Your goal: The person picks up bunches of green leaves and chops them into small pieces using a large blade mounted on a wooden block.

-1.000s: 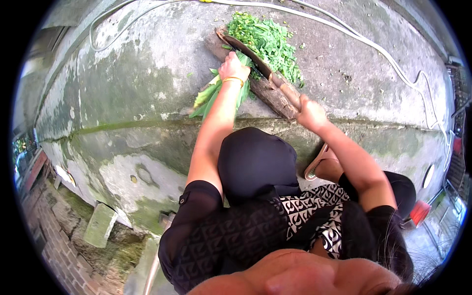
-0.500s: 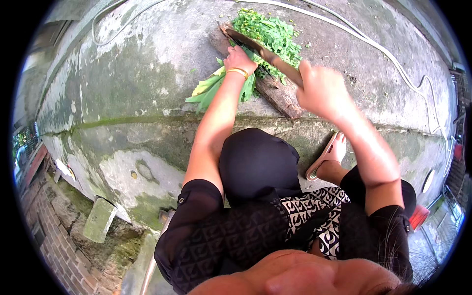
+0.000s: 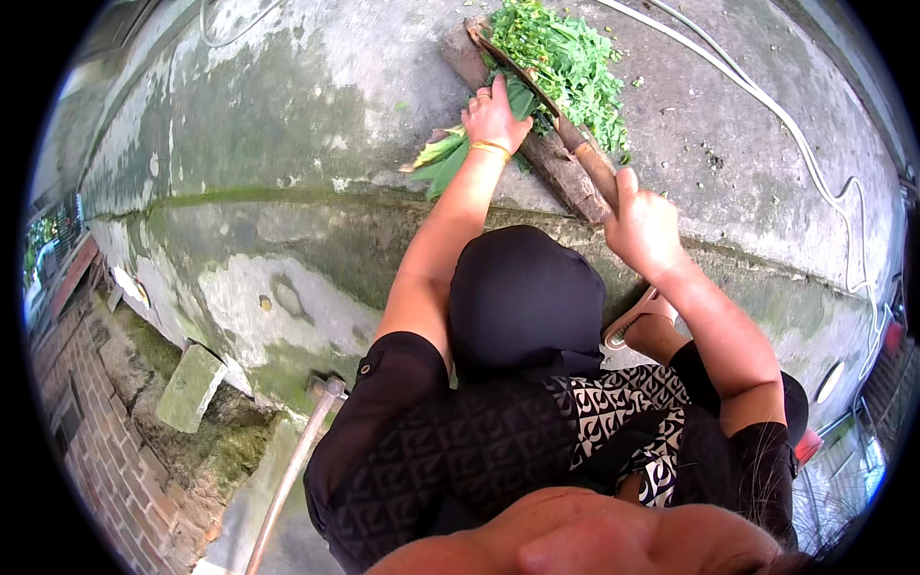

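Observation:
A large knife with a dark, narrow blade and a wooden handle is in my right hand, fingers wrapped round the handle's end. Its blade lies along the right side of a short wooden log, next to my left fingers. My left hand, a yellow bangle at its wrist, presses a bunch of green leaves onto the log. Their broad, partly yellowed ends stick out to the left below the hand. Beyond the blade lies a heap of chopped greens on the concrete.
A pale hose or cable curves across the concrete on the right. My knee in black cloth and a sandalled foot are close below the log. A long-handled tool leans at lower left, near a stone block.
My right hand has come down with the knife, and the blade now sits lower against the log beside the leaves. My left hand keeps its hold. The whole view has shifted slightly.

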`<state>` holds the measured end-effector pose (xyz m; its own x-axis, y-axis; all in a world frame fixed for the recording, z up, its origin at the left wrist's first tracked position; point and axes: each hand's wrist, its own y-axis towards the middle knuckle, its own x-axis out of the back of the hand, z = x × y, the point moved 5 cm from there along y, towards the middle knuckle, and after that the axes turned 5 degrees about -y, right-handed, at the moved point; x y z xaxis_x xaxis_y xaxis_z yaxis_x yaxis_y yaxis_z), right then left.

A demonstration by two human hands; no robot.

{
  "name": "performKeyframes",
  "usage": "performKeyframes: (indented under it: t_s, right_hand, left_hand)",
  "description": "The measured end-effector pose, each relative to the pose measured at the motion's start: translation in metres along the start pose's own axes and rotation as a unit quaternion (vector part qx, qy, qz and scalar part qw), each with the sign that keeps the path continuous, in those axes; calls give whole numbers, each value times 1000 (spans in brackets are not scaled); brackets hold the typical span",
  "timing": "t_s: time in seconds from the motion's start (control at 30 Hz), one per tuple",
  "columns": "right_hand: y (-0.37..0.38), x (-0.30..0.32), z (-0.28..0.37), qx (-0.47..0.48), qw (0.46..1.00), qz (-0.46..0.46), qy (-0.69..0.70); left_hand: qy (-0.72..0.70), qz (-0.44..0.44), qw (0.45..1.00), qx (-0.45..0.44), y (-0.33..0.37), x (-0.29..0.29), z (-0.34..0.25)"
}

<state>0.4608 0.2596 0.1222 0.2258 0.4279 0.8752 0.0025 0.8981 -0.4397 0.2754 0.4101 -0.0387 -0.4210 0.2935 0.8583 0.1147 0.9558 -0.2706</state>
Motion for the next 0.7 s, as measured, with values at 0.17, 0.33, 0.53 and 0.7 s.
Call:
performKeyframes:
  t_s: [0.17,0.33,0.53,0.7]
  right_hand:
    - [23,-105,-35,-42,998,53,-1]
    - [21,-90,-42,-65,994,86,16]
    - [19,-86,-32,-61,995,75,25]
    - [19,-89,-37,-60,995,63,39]
  left_hand:
    - [-133,-24,991,-14,9,-16,14]
    - [-64,19,998,-9,10,-3,2]
    - [74,60,994,-57,20,40,-2]
    - [78,-31,981,-176,-13,134,-34]
